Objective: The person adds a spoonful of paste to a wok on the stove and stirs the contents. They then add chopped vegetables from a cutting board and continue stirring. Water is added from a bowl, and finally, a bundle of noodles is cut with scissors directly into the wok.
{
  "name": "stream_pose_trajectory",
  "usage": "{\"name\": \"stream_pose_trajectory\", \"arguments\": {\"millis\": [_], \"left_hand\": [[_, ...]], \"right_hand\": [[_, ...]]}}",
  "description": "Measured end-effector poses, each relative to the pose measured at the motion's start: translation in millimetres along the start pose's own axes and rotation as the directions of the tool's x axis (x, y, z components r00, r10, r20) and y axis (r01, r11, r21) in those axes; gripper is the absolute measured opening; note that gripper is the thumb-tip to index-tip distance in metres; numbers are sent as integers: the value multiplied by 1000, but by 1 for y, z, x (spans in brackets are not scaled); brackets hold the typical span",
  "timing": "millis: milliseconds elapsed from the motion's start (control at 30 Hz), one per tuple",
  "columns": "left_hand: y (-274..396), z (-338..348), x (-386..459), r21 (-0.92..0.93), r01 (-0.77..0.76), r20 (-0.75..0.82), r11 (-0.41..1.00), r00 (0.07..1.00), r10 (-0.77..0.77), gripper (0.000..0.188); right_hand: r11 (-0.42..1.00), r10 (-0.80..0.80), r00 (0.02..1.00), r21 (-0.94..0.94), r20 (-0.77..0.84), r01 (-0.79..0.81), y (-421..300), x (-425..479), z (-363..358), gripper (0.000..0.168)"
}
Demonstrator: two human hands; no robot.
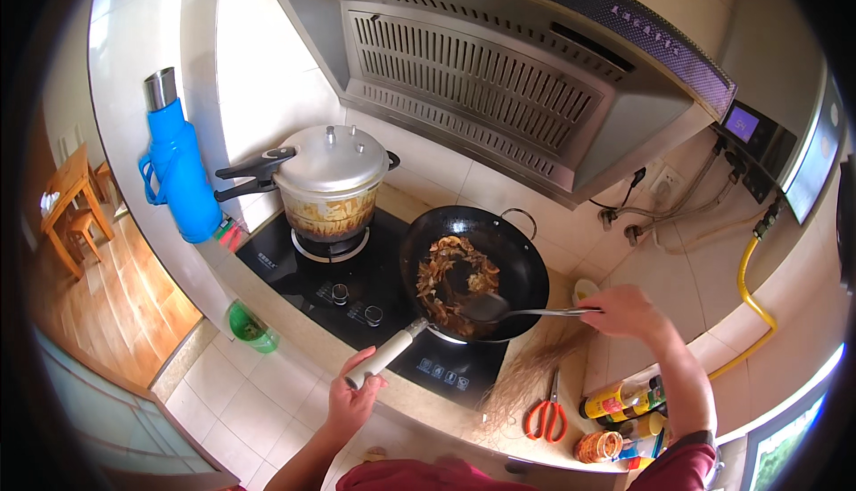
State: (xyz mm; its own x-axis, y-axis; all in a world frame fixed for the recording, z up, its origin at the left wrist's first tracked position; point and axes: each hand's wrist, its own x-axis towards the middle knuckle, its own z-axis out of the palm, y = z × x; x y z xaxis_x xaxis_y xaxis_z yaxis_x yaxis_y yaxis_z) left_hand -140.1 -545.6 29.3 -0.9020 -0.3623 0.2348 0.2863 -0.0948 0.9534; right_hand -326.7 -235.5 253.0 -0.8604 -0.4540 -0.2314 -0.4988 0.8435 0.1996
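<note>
My left hand [352, 397] is wrapped around the pale handle [381, 360] of a black wok [521, 263], which stands on the right burner of a black glass gas hob [301, 290]. With my right hand [622, 314] I grip the metal shaft of a cooking spatula [545, 312]. Its dark blade rests low in the wok, at the near edge of the food. Browned, sliced food [455, 270] lies in a loose ring on the wok's bottom. I cannot tell what kind of food it is.
A pressure cooker [328, 176] occupies the left burner, its handle pointing left. Overhead hangs a range hood [468, 69]. Red-handled scissors [546, 417], a jar [598, 447] and several bottles [615, 401] crowd the right counter. A blue thermos flask [179, 170] stands at left.
</note>
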Motion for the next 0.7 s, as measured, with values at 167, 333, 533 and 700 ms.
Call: {"name": "stream_pose_trajectory", "arguments": {"millis": [167,333,533,700], "left_hand": [[-3,1,-2,43,-5,-19,999,1000,6,39],[-7,2,4,77,-58,11,995,998,57,39],[2,1,3,89,-12,3,996,1000,12,40],[4,4,1,67,4,-18,998,1000,-3,40]], "right_hand": [[991,-14,999,-132,36,18,4,4,-15,25],[999,-35,961,-4,-273,35,-6,63,60,23],[986,-168,924,-71,-344,153,-5,50,41,25],[976,-177,984,-122,33,180,11,9,-35,22]]}}
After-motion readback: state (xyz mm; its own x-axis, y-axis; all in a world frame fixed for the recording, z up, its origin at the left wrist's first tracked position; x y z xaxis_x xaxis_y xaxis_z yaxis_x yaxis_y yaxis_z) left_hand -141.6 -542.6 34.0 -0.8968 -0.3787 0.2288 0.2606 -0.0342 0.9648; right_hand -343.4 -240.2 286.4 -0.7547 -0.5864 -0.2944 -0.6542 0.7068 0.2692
